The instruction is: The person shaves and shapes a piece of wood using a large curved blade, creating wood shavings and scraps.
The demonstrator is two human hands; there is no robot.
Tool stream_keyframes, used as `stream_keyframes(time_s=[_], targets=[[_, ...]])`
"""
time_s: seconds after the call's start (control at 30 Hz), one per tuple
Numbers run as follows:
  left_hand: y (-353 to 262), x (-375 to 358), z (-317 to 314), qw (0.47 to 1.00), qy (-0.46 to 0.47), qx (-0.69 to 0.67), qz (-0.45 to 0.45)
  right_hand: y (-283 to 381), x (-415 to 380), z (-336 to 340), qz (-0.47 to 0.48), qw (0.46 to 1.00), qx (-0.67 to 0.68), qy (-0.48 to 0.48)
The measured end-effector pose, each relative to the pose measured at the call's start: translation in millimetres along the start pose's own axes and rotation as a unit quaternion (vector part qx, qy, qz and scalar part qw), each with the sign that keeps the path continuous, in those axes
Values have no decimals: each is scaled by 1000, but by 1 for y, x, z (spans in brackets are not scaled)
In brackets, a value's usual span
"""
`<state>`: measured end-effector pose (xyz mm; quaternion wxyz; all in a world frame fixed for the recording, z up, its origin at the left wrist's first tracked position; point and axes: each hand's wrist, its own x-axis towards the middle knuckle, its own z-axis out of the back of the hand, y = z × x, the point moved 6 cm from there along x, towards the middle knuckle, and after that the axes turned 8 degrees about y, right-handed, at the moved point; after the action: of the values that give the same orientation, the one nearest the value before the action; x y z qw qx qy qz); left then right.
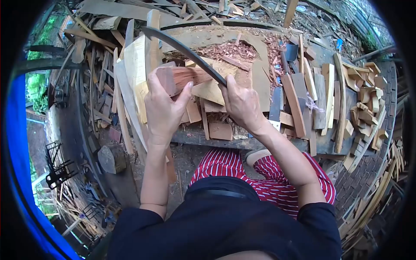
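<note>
My left hand (164, 108) grips the near end of a reddish wooden block (182, 78), held out in front of me over the chopping block. My right hand (242, 104) is closed around the handle of a long dark curved blade (182, 47). The blade runs up and to the left from my fist and crosses over the reddish block. Pale split boards (136, 69) stand just left of the block, behind my left hand.
A big worn wooden work block (255, 65) strewn with red chips lies ahead. Flat wood slats (303, 99) and small cut pieces (368, 95) pile up to the right. Scrap sticks cover the ground on the left. My red striped trousers (225, 164) are below.
</note>
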<state>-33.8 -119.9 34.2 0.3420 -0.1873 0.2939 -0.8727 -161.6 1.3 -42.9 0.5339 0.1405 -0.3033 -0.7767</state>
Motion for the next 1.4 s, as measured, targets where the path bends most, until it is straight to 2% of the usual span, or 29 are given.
stream_keyframes(time_s=[0.07, 0.13, 0.2, 0.27, 0.33, 0.43, 0.47, 0.53, 0.6, 0.63, 0.67, 0.8, 0.87, 0.9, 0.93, 0.97, 1.0, 1.03, 1.07, 1.17, 1.27, 1.37, 1.4], targets=[[-3, -1, 2, 1000, -1, 0, 21, -22, -5, -22, -40, 992, -97, 76], [0, -3, 6, 999, -1, -6, 33, -74, -15, -47, -78, 987, -118, 74], [7, 6, 8, 999, -1, -19, 40, -83, -10, -39, -60, 991, -111, 36], [19, 4, 11, 996, 19, -6, 83, -79, -10, -48, -49, 989, -80, 118], [17, 6, 16, 995, 29, 12, 99, -55, 0, -24, -33, 993, -49, 104], [14, 9, 18, 996, 30, 40, 79, -36, 1, -7, -7, 998, -10, 63], [15, 10, 19, 995, 31, 43, 80, -45, -3, -13, -7, 998, -7, 64], [17, 11, 18, 995, 44, 3, 85, -82, -13, -43, -82, 983, -99, 133], [24, 12, 14, 996, 52, -21, 64, -94, -10, -40, -99, 989, -71, 88], [26, 10, 12, 996, 64, -43, 51, -94, -11, -42, -65, 992, -72, 85], [22, 9, 14, 996, 65, -42, 50, -86, -11, -38, -33, 994, -71, 82], [0, 10, 12, 995, 102, 16, 0, -12, 16, 17, -51, 991, -6, 123], [-10, 7, 8, 991, 119, 66, -8, 26, 21, 49, 40, 997, 61, 31], [-15, 5, 6, 981, 156, 52, 101, 33, 19, 54, 37, 997, 62, 33], [-9, 1, 3, 981, 156, 53, 104, 40, 17, 57, 50, 997, 54, 37], [-7, -2, 0, 988, 145, 37, 40, 46, 17, 59, 66, 996, 45, 39], [-12, -3, 0, 991, 130, 20, -28, 34, 13, 46, 70, 996, 42, 38], [-12, -9, 5, 990, 126, 57, 18, 1, 5, 15, 30, 996, -7, 86], [-13, -13, 5, 991, 125, 55, 13, -25, -1, -5, -16, 989, -55, 134], [-16, -19, 1, 992, 108, 67, 19, -44, -9, -5, -23, 987, -84, 137], [-17, -13, -2, 990, 115, 55, 57, 8, -5, 32, 8, 990, -21, 141], [-22, -10, -1, 991, 116, 61, 23, 35, -10, 47, 25, 990, -1, 140], [-25, -11, 2, 991, 104, 79, 1, 24, -11, 34, 25, 990, 1, 139]])
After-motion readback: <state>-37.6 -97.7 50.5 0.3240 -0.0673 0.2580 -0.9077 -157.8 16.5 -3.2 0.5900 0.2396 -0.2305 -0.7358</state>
